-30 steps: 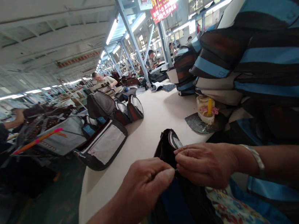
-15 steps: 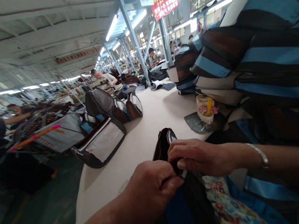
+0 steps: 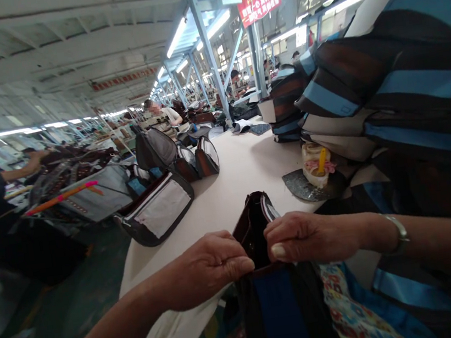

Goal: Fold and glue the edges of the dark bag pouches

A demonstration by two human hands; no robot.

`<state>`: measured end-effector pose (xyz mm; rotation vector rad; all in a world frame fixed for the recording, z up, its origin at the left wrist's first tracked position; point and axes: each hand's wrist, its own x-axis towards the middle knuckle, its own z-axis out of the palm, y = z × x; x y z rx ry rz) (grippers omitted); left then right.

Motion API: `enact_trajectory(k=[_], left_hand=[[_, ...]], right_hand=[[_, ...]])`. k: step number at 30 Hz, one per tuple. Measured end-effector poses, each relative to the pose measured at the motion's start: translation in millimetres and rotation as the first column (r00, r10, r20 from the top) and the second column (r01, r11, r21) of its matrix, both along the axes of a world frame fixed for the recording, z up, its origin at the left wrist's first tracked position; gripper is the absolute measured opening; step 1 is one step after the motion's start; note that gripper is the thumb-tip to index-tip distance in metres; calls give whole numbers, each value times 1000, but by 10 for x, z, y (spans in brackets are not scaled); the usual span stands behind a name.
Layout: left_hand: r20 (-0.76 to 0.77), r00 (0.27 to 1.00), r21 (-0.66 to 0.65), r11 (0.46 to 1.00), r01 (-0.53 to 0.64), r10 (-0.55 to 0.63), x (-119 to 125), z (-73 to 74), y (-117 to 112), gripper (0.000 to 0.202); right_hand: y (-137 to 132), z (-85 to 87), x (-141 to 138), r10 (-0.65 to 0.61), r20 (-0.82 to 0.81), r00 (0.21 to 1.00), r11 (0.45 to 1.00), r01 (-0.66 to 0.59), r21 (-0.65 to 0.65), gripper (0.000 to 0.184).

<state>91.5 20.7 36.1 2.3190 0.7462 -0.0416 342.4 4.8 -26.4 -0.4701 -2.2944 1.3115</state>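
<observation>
Before me is a dark bag (image 3: pixel 284 313) with a blue stripe down its near side and a brown edge round its open mouth. My left hand (image 3: pixel 211 268) pinches the rim on the left, thumb along the near edge. On the right side of the mouth, my right hand (image 3: pixel 307 236) grips the opposite rim, fingers curled over it; a bangle circles that wrist. Between the two hands the dark inside of the bag shows. The far end of the bag leans over the pale table (image 3: pixel 238 159), and its lower part hangs toward my lap.
A grey bag (image 3: pixel 162 208) with a white panel lies at the table's left edge, with several smaller pieces behind. Blue-and-black bags (image 3: pixel 414 88) are piled high on the right. A pot with a yellow handle (image 3: pixel 317 165) stands near them. A co-worker's arm (image 3: pixel 26 167) reaches in at far left.
My hands have moved apart, the left one leftward, and the bag's mouth has spread between them. The bag's striped side now faces me more squarely. The view has shifted slightly.
</observation>
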Motion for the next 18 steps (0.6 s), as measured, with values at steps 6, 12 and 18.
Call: enact_trajectory(k=[6,12,18], left_hand=[[65,983,28,985,171,-173,40,-39,-8,37],[-34,991,450,884,129,-128,74,-233,-198,26],[-39,989,229,962,146,-141,170,-73,-126,17]], right_hand=[[-28,119,-93,-11,138,990,992,-7,130,34],[-98,-90,-174,-189,49,981,872,145,467,27],[-146,-108,-190,-220,-66,973,892,228,391,31]])
